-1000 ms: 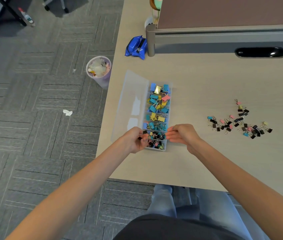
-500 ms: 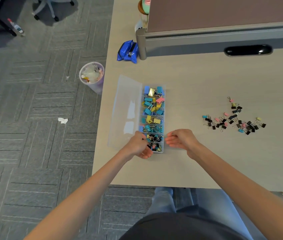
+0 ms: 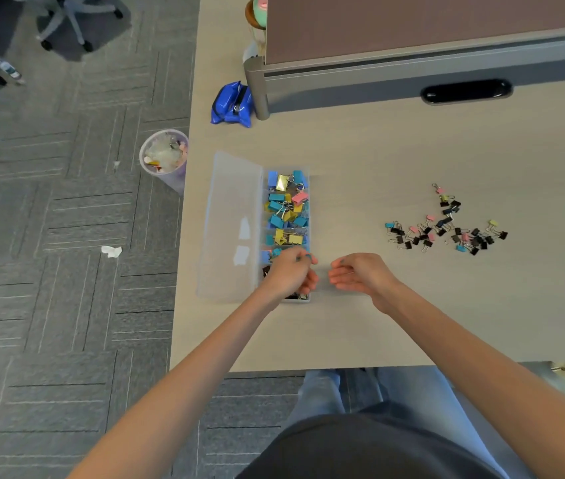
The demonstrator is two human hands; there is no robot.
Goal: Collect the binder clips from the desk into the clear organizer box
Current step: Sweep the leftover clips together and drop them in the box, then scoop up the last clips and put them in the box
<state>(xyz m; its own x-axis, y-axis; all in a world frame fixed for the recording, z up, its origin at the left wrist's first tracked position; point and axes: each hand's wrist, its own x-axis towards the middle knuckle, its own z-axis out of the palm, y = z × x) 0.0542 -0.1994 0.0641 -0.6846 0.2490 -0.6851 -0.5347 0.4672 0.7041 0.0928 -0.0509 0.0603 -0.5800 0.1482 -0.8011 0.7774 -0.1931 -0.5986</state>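
Observation:
The clear organizer box (image 3: 306, 169) lies on the desk with its lid (image 3: 232, 216) folded open to the left. Its far compartments hold large blue, teal, yellow and pink binder clips (image 3: 288, 205). My left hand (image 3: 289, 276) hovers over the near compartments with its fingers bunched, and a small teal clip shows at its fingertips. My right hand (image 3: 357, 274) rests just right of the box, its fingers loosely apart and nothing in them. A scatter of small black, pink, teal and yellow binder clips (image 3: 446, 233) lies on the desk farther right.
A blue pouch (image 3: 231, 105) lies by the grey post of the desk divider (image 3: 412, 63). The desk's left edge runs close beside the lid, and a waste bin (image 3: 165, 159) stands on the carpet below it. The near desk edge is just behind my wrists.
My left hand has moved from the box's left rim to over its near compartments. My right hand has stayed beside the box, its fingers a little more spread.

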